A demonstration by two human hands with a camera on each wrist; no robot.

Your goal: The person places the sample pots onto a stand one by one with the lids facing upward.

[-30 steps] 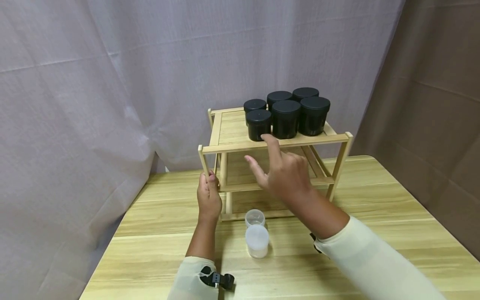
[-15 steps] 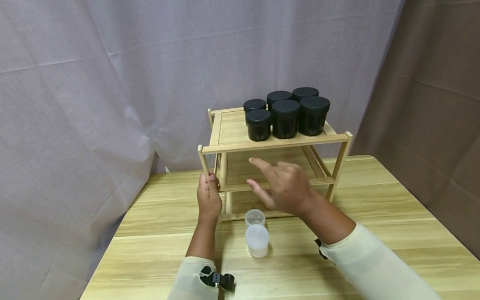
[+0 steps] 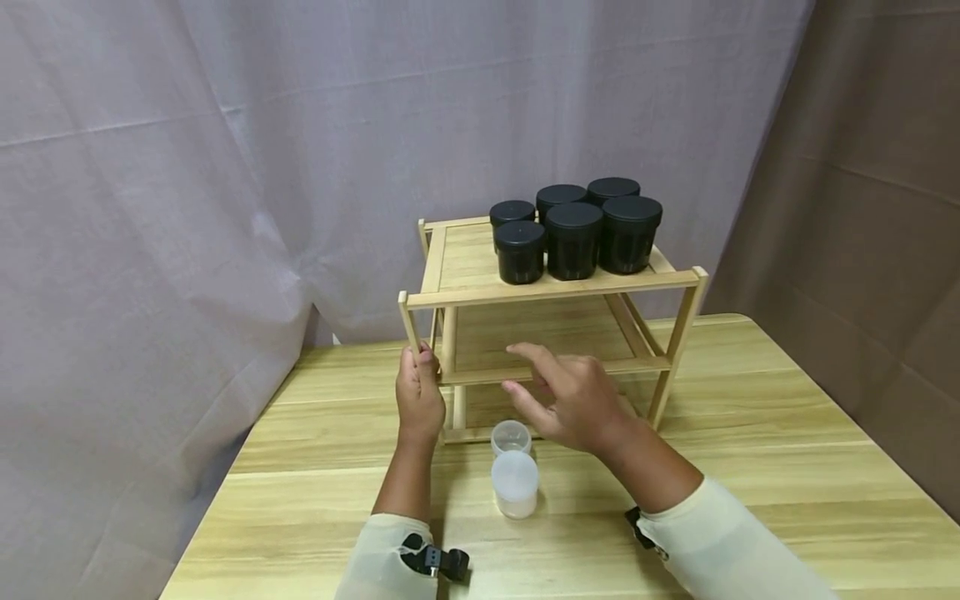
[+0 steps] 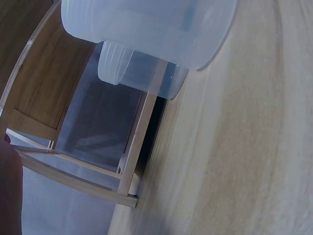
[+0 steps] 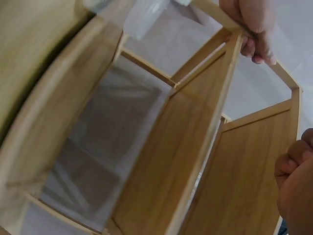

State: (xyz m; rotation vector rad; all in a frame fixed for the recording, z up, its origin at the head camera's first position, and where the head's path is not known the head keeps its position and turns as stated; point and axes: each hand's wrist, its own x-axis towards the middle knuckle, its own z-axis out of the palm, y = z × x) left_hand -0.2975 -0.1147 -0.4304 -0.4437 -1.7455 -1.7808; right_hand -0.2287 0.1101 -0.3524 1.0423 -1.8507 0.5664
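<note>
My left hand [image 3: 420, 398] grips the front left leg of a three-tier wooden rack [image 3: 480, 296], just below the top shelf. My right hand [image 3: 579, 404] hovers before the middle shelf, index finger and thumb apart, with nothing between them. Several black lidded jars [image 3: 573, 242] stand together on the top shelf, towards the right. A clear plastic jar with a frosted lid [image 3: 515, 483] stands on the table before the rack. Behind it is a second clear jar [image 3: 510, 437], close to the bottom rail. The left wrist view shows both clear jars [image 4: 146, 29] near the rack.
The wooden table [image 3: 315, 500] extends around the rack on both sides. A grey cloth [image 3: 315, 150] hangs behind it, and a brown cloth [image 3: 847, 233] hangs along the right edge.
My right hand has dropped from the small front black jar on the top shelf to the level of the middle shelf. The left hand keeps its grip on the rack leg.
</note>
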